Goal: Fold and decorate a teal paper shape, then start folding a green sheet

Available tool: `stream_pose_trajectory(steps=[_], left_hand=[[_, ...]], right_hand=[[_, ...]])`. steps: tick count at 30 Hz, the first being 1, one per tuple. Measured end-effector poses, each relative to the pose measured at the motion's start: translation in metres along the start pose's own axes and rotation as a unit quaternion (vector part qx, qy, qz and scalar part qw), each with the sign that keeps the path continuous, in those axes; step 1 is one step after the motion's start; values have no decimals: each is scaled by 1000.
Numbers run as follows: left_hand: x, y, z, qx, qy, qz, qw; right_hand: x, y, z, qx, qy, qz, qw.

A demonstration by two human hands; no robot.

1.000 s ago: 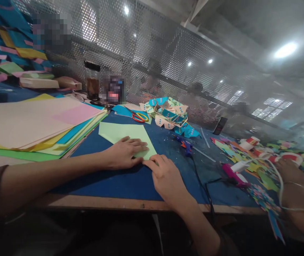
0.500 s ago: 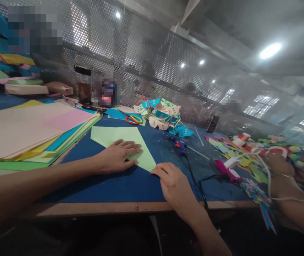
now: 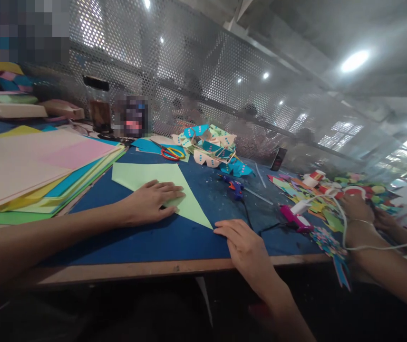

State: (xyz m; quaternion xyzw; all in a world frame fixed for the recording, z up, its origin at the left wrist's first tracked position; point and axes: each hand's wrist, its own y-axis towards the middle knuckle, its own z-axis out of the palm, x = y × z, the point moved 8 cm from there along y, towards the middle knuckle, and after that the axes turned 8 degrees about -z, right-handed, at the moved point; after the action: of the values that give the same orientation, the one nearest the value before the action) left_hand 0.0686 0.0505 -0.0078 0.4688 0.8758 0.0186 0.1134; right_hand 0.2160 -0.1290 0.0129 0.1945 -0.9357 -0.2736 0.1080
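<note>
My left hand [image 3: 153,202] is positioned palm down, fingers extended and slightly spread, grasping nothing. Its fingers lie flat across the middle of the light green paper [image 3: 139,175]; its wrist extends past the lower edge of the paper, over the blue tabletop [image 3: 189,247]. My right hand [image 3: 244,247] is located at the pointed lower-right corner of the same paper. Its fingers are held together, loosely extended, fingertips at the corner. Its thumb is largely hidden, so I cannot tell whether the corner is pinched.

The paper is a matte, smooth, straight-edged piece, lying flat in front of me. It is broad at the far left and tapers to a sharp tip beside my right fingertips.

Adjacent materials: to the left, a stack of large paper sheets [image 3: 28,161], pale pink uppermost, with yellow, blue and green edges below. Beyond the paper, scissors [image 3: 172,154] with red and yellow loop handles, next to a heap of cut paper shapes [image 3: 207,147], angular, some dotted. To the right, a blue glue gun [image 3: 237,189] with orange parts and a translucent rod at its rear. The tabletop ends in a wooden edge [image 3: 118,273] on my side.
</note>
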Motion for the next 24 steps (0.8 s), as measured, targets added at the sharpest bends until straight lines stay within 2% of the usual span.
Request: stream_pose_trajectory(steps=[7,10,14,24], left_hand=[[-1,-1,-1,-8,7,2,1000],[-2,-2,-3,-16,0,2,1000],[-3,-2,-5,-27,-12,-2,1000],[-1,-3,-10,-11,-23,8,1000]], right_hand=[[19,22,0,-51,21,10,998],[25,31,12,-23,42,4,999],[21,32,24,16,66,23,997],[16,29,27,19,74,34,997]])
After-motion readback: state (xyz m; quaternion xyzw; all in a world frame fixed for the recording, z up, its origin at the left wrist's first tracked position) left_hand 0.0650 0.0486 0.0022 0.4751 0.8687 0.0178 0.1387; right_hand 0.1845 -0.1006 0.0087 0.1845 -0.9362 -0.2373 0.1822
